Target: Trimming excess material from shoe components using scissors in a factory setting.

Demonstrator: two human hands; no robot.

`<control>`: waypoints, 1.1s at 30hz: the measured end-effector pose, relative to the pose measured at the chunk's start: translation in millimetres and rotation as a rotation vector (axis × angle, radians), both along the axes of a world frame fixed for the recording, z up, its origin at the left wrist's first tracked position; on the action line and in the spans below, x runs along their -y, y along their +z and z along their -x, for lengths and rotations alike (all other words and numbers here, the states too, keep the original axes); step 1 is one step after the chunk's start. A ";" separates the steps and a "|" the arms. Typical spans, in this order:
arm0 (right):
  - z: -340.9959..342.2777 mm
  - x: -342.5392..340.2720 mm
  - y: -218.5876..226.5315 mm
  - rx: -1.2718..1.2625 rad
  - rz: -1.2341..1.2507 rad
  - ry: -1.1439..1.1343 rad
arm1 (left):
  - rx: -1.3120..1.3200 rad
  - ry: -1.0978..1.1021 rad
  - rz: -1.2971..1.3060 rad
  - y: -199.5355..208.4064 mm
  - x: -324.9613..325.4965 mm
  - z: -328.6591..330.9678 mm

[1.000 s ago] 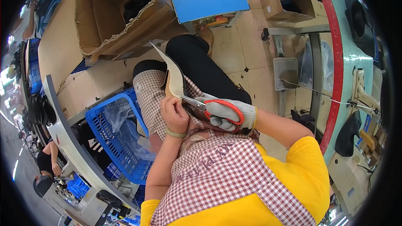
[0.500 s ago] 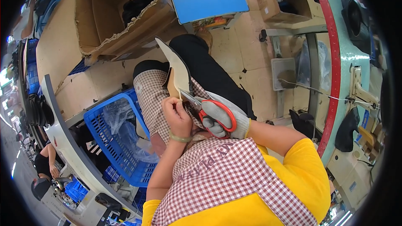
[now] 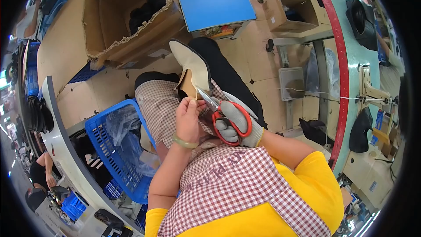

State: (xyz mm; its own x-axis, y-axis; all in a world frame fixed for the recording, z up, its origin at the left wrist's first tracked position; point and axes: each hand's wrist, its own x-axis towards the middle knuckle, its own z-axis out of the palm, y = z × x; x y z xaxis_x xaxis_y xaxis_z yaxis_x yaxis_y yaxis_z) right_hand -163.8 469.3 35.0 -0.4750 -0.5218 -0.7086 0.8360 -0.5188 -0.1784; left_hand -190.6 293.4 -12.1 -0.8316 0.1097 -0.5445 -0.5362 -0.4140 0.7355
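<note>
Cream on its outer face and tan within, the pointed shoe (image 3: 197, 68) lies over the seated person's lap, above the checked apron (image 3: 151, 92) and dark trouser leg (image 3: 247, 87); from where I stand I cannot tell whether it rests on the thigh or hangs from the grip. It looks light; I'd judge the toe stiff enough to keep its shape, the sides at the opening softer and ready to flex, the smooth face a little slippery and easily marked; the near edge, by the opening, seems the sound place to pinch, with the toe left alone.

Its toe points away from the body and somewhat to the person's left; the long axis slants from there back toward the hands, the opening turned to the wearer.

The bare left hand (image 3: 187, 118) has thumb and finger pinched together on the near edge; exactly which sliver they grip is too small to make out. The grey-gloved right hand (image 3: 234, 123) is curled round the red handles of the scissors (image 3: 209, 101); their tips meet the near edge just beside the left fingertips; how far the blades part, I cannot tell.
</note>
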 end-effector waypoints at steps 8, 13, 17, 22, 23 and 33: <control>-13.4 -0.4 -4.7 -0.009 -0.013 -0.073 | 0.009 0.019 -0.115 1.7 -18.0 -7.6; -15.9 6.4 0.7 -0.029 -0.056 -0.086 | 0.042 -0.004 -0.142 6.1 -21.1 -15.2; -16.1 12.3 7.2 -0.041 -0.038 -0.095 | 0.002 -0.062 -0.125 -2.5 -18.8 -20.4; -19.4 15.4 -2.1 -0.015 -0.027 -0.122 | -0.032 -0.180 -0.033 -9.0 -12.6 -29.2; -18.9 16.2 -2.7 -0.002 -0.040 -0.131 | -0.091 -0.242 0.066 -11.2 -11.2 -31.1; -10.6 24.1 -4.9 -0.038 -0.119 -0.203 | -0.227 -0.349 0.096 4.9 0.8 -39.7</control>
State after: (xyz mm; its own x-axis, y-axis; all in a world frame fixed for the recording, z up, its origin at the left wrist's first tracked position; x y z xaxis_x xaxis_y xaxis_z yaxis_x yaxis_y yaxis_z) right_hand -153.2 445.2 30.2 -0.5893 -0.3266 -0.7390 0.7083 -0.6488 -0.2781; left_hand -150.9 292.6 -7.2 -0.8537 0.3635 -0.3730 -0.4518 -0.1603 0.8776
